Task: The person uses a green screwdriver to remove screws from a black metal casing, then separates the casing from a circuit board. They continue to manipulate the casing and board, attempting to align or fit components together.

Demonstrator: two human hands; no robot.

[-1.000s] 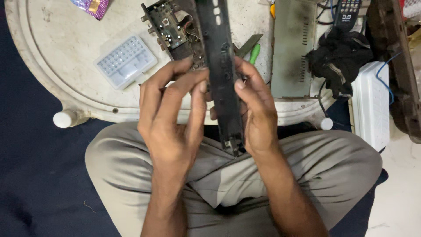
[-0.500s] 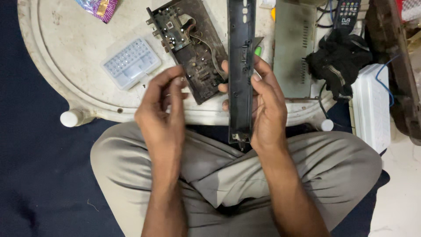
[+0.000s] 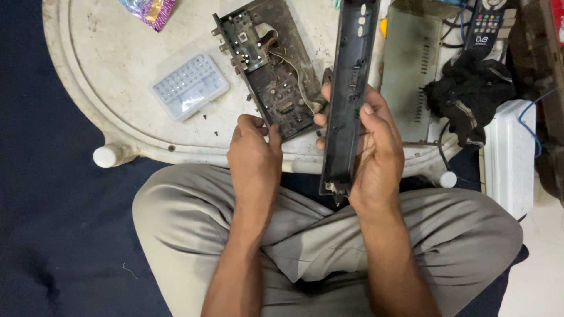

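1. Black plastic, long and narrow: the front panel [image 3: 348,100] stands nearly upright in our right hand [image 3: 370,147], whose fingers wrap around it.
2. Our left hand [image 3: 254,155] pinches the near end of the dusty circuit board [image 3: 270,67] lying on the white desk [image 3: 106,88].
3. A clear small case [image 3: 189,87] lies on the desk, left of the board.
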